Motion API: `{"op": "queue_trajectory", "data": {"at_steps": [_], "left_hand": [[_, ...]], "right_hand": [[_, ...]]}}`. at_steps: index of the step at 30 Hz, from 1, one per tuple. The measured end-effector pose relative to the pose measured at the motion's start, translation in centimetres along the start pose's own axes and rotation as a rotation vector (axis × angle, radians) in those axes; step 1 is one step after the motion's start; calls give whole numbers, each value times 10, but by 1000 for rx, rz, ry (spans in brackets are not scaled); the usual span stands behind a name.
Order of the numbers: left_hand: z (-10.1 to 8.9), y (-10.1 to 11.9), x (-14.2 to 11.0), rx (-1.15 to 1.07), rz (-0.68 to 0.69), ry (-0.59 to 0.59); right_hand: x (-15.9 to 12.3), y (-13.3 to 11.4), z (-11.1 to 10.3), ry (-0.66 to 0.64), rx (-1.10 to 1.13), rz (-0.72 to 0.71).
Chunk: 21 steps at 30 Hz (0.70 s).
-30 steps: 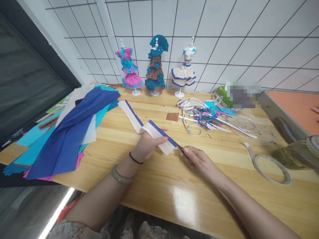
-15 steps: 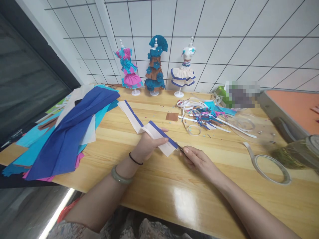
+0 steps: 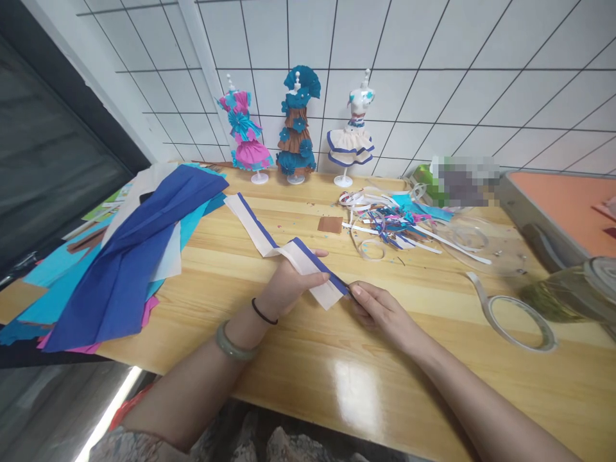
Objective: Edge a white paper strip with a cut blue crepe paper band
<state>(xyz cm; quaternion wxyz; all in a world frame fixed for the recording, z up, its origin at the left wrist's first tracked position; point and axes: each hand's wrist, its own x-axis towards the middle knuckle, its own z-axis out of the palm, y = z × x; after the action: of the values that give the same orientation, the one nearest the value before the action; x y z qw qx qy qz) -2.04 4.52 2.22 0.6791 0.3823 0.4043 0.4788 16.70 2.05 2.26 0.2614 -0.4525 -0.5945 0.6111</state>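
Note:
My left hand is closed on a long cream crepe paper strip with a dark blue border along its upper edge. The thumb lies on top and the other fingers are under the paper. From the hand, the strip's far part runs up and left onto the table. My right hand grips a pair of dark scissors, mostly hidden by the fingers. Their blades meet the blue border close to the strip's right end.
Three small dress forms in paper dresses, pink, brown and teal, cream and blue, stand by the tiled wall. Crepe sheets pile at left. Ribbon scraps, a tape roll and a jar lie rightward.
The strip's near end has shifted slightly right and down, with the scissor blades now farther along its blue border. The camera view has moved a little.

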Motion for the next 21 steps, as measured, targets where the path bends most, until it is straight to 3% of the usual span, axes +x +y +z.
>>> {"op": "queue_trajectory", "data": {"at_steps": [21], "left_hand": [[1,-1,0,11,-5,13]], "right_hand": [[1,4,-1,32,-33,-7]]}}
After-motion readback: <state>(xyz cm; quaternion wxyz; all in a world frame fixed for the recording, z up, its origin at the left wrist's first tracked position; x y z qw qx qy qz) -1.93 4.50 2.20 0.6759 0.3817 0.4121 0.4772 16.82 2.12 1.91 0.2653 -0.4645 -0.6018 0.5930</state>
